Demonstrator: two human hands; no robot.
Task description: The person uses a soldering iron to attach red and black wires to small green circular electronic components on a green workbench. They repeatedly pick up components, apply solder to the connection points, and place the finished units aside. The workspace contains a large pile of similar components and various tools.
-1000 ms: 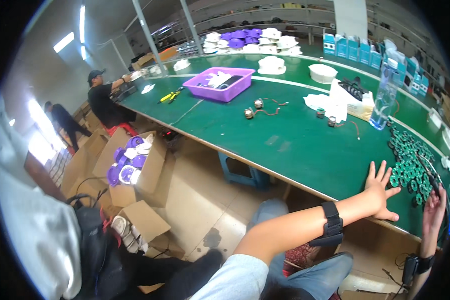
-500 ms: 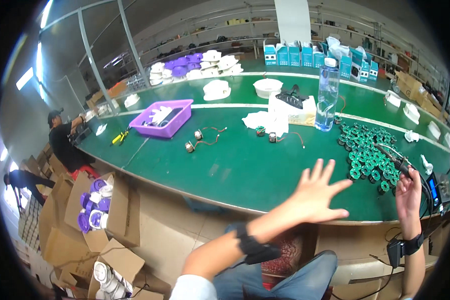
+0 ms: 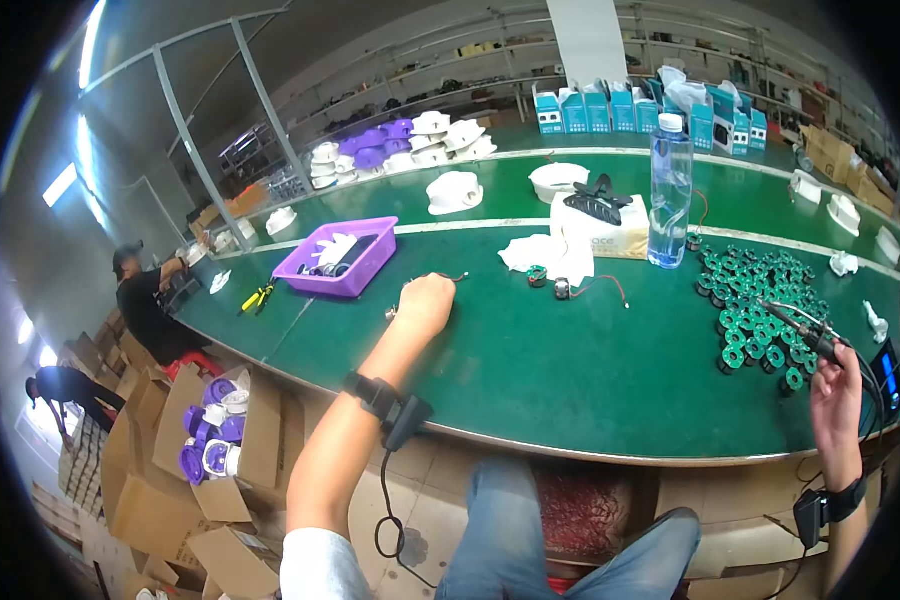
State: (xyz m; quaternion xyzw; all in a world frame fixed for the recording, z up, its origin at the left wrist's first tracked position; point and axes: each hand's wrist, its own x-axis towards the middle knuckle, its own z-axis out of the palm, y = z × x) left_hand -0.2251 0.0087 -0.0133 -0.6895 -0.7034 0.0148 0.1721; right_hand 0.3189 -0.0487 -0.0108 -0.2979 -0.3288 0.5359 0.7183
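My left hand [image 3: 426, 305] is curled down over the green tabletop, where small wired motors lie. Its fingertips are hidden, so I cannot make out what is in them. Part of one small motor [image 3: 391, 313] shows at its left side, and a wire end [image 3: 461, 276] sticks out past its right side. My right hand [image 3: 836, 388] grips the dark handle of a soldering iron [image 3: 822, 346], whose metal tip points left over many round green circuit boards [image 3: 755, 300] with black parts. Another motor [image 3: 562, 288] with red wire lies beside a small green-topped part [image 3: 537, 275] at mid-table.
A purple basket [image 3: 375, 265] and yellow-handled pliers [image 3: 257, 298] lie left. A water bottle [image 3: 669, 190], a tissue box [image 3: 610, 230] and white cloth stand mid-table. A lit display unit [image 3: 888, 380] is at far right. Cartons of purple and white parts [image 3: 215, 430] stand lower left; a co-worker [image 3: 150, 300] sits beyond.
My left hand has swung left from near the green boards, fingers spread, to the small motors, fingers now curled. My right hand keeps hold of the soldering iron. The view has shifted slightly.
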